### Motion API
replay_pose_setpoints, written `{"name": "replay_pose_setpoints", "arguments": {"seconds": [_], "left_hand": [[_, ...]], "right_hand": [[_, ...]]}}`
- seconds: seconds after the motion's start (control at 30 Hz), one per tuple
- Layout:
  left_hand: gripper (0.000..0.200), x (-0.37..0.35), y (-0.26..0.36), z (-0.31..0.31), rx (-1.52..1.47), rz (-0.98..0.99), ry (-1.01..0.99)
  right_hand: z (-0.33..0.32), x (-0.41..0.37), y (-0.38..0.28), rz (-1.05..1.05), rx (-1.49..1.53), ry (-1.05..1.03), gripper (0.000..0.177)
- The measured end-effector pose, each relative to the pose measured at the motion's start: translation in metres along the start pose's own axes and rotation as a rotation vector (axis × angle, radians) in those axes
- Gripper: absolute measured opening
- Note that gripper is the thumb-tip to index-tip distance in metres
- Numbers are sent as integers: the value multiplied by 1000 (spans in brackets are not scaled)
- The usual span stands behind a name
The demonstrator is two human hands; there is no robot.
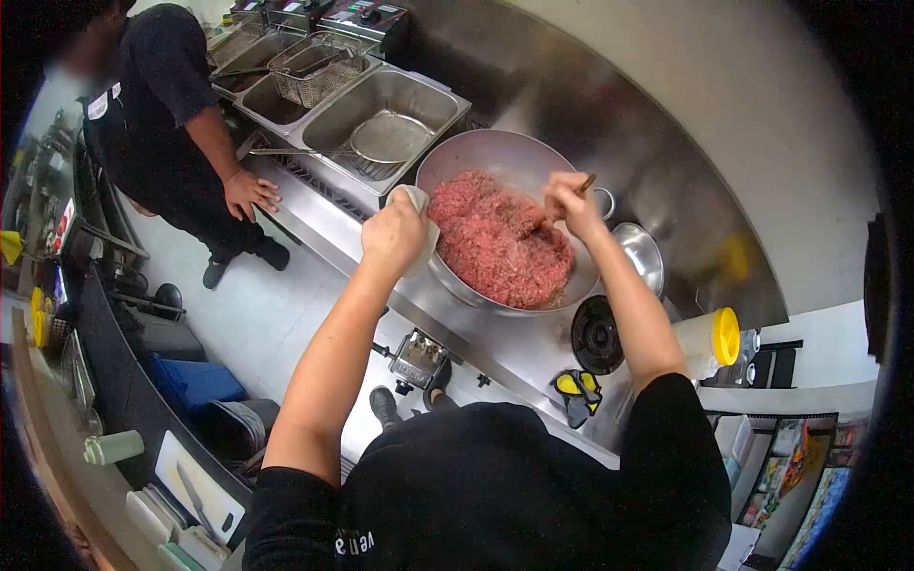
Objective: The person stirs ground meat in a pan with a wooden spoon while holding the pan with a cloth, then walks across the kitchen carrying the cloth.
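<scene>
The left hand (395, 231) grips a pale cloth (415, 202) at the rim of a big round bowl (495, 145); the right hand (574, 202) is closed around a brown handle (588, 183) — it is over the pink ground meat (495, 238), which sits inside the bowl; the bowl is on the metal counter (462, 333).

Black shirt (495, 495): "vena" | co-worker's chest labels (99, 105): too small to read

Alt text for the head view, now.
Left hand grips a large bowl's rim through a cloth; right hand holds a handle above the raw ground meat inside. A co-worker stands left, beside fryers.
</scene>
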State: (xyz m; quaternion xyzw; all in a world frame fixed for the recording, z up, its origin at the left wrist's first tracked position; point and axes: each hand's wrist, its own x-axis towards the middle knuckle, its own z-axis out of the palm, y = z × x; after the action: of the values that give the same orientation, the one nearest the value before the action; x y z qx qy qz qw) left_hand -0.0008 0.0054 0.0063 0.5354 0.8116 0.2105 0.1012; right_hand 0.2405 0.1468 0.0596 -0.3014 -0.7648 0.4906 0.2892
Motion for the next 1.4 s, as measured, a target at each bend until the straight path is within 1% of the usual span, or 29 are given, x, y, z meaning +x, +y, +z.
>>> {"name": "replay_pose_setpoints", "arguments": {"seconds": [0.03,0.1,0.17,0.23,0.27,0.33,0.37,0.43,0.5,0.57,0.63,0.67,0.73,0.8,0.83,0.87,0.9,0.93,1.0,1.03,1.07,1.13,1.17,1.2,1.27,1.3,1.33,1.37,1.4], "left_hand": [[38,0,-2,2,1,12,0],[38,2,-3,3,8,17,2],[41,2,-3,3,-7,6,-54],[41,1,0,-1,-2,-16,-59],[41,0,2,-3,-2,-26,-68],[41,0,4,-4,8,-41,-69],[42,-1,4,-5,15,-42,-79],[42,0,3,-5,11,-49,-92],[43,-1,4,-5,-8,-48,-99],[39,0,0,0,2,-27,-47],[41,3,-1,1,-4,-26,-50],[43,2,-2,2,0,-32,-59],[42,1,-2,0,-3,-12,-62],[40,1,-2,0,-11,11,-67],[40,2,-3,0,-15,1,-75],[40,0,-1,-1,-16,-1,-80],[39,1,-3,1,-18,-4,-84],[39,2,-3,3,-12,9,-84],[39,2,-2,3,1,-23,-85],[39,1,-1,-1,2,-10,-83],[40,0,1,-6,11,6,-83],[41,-4,1,-6,21,32,-95],[41,-2,0,-5,29,38,-93],[42,0,0,-4,38,44,-90],[43,0,0,-3,50,48,-108],[43,1,0,-4,57,35,-120],[43,3,-1,-3,56,35,-115],[44,5,-3,1,62,36,-128],[44,7,-5,0,71,36,-140]], "right_hand": [[-4,8,-2,-13,69,10,35],[14,37,-32,-79,119,-1,31],[35,81,-29,-222,172,27,24],[50,127,-2,-174,249,-19,26],[58,144,17,-204,190,66,27],[64,153,50,-30,196,128,27],[63,146,54,-25,202,129,27],[54,113,58,11,69,136,26],[39,71,53,216,120,70,25],[17,34,54,15,-25,112,24],[10,-6,16,131,280,133,22],[5,-23,4,134,277,138,22],[-2,-49,-9,-20,271,97,19],[10,-68,6,-93,99,149,18],[23,-76,11,-61,209,123,16],[31,-76,63,16,6,165,11],[34,-74,64,203,-43,133,9],[38,-75,56,201,-40,147,9],[40,-77,17,76,-97,100,15],[36,-85,-10,-71,-211,99,18],[31,-89,-32,-72,-216,109,18],[23,-100,-66,-248,-670,-55,18],[25,-106,-78,-85,-970,-192,18],[32,-111,-70,-74,-968,-179,18],[48,-114,-40,12,-1426,-209,18],[57,-109,-35,146,-1581,-329,17],[61,-107,-20,143,-1584,-328,17],[66,-105,-2,100,-1652,-370,17],[72,-101,1,54,-1718,-412,17]]}}
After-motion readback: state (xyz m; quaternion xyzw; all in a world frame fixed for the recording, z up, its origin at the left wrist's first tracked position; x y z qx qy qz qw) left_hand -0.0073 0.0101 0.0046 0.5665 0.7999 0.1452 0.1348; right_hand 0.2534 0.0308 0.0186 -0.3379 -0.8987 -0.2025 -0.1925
